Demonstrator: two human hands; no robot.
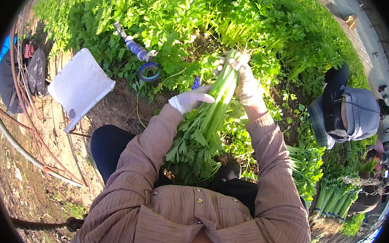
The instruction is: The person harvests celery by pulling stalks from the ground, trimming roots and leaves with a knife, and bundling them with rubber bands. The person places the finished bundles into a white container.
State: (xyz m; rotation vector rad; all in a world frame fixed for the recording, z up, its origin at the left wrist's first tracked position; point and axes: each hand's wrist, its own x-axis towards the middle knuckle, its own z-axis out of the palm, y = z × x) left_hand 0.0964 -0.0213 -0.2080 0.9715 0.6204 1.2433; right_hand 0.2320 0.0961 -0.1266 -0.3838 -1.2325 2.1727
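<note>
A bunch of celery [219, 103] hangs between my two gloved hands, its root end up and away from me, its leaves down toward my lap. My right hand [245, 81] grips the stalks near the root end. My left hand [196, 97] lies against the left side of the stalks at mid-length, thumb across them; whether it bears any weight I cannot tell. Beyond my left hand, a roll of blue tape [149, 71] rests on the leaves, below a wrapped blue-and-white tool handle [136, 48]. A small blue scrap [196, 83] is just above my left hand.
Celery plants [188, 11] grow ahead. At left stand a white-topped stool [82, 78] and bent rods [29, 151]. A hooded person [355, 114] crouches at right. Below them lie tied celery bunches [333, 200]; loose celery [303, 165] lies beside my right sleeve.
</note>
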